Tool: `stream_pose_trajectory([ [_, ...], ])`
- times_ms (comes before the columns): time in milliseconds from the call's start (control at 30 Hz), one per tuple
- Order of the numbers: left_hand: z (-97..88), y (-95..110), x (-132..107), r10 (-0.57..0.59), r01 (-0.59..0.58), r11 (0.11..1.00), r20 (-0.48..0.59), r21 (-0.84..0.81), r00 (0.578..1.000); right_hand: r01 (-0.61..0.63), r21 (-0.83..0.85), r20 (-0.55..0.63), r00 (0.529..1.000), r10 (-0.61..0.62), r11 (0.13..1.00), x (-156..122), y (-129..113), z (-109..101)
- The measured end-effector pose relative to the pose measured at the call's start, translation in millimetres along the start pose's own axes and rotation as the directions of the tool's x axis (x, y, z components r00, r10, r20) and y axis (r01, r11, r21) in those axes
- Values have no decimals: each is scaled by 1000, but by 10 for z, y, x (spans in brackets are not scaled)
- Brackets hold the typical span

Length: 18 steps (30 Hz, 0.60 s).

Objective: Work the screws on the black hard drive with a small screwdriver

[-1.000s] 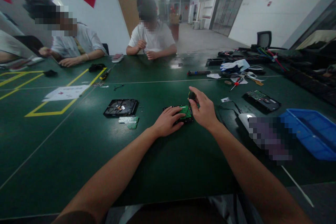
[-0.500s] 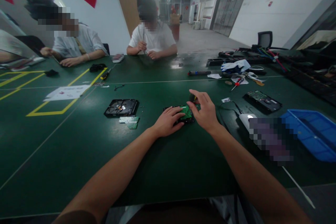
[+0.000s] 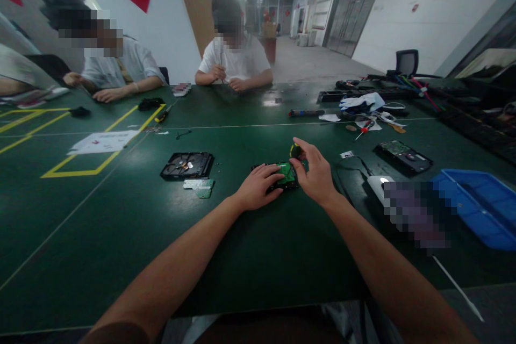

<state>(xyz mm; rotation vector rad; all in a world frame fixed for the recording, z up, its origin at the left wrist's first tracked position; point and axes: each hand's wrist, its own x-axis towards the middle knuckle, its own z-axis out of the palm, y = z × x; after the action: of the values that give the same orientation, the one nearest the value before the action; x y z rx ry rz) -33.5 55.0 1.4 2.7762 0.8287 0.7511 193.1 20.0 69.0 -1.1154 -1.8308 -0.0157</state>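
Observation:
A black hard drive with a green circuit board (image 3: 287, 172) lies flat in front of me. Across its left part rests my left hand (image 3: 258, 187), fingers over the top and thumb at the near edge, holding it down. My right hand (image 3: 313, 167) pinches the yellow-and-black handle of a screwdriver (image 3: 295, 150) between thumb and fingers. The screwdriver stands upright over the board's right part; its tip is too small to make out. To the left sit another black hard drive (image 3: 187, 165), a loose green circuit board (image 3: 199, 188) and several tiny screws (image 3: 218, 164).
Right of my arm lie a white power strip (image 3: 377, 185), a third hard drive (image 3: 403, 157) and a blue tray (image 3: 479, 207). Farther back are a red screwdriver (image 3: 365, 128), gloves (image 3: 363, 102) and cables. Two people sit across the green table (image 3: 121, 236), another at far left.
The screwdriver handle shows more of its yellow part, and the right fingers have shifted slightly around it. My left hand and the hard drive stay in place.

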Motion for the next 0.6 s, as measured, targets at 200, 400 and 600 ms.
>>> stream_pose_trajectory([
  [200,6,-3,3,10,-10,1000,-10,7,1000,51,28,13,999,-52,998,5,-33,-22],
  [400,-9,9,4,5,-5,1000,1,7,1000,42,12,-41,998,-42,999,20,-47,-35],
  [600,1,6,6,4,-4,1000,-4,4,1000,36,41,-11,999,-36,999,6,0,0],
])
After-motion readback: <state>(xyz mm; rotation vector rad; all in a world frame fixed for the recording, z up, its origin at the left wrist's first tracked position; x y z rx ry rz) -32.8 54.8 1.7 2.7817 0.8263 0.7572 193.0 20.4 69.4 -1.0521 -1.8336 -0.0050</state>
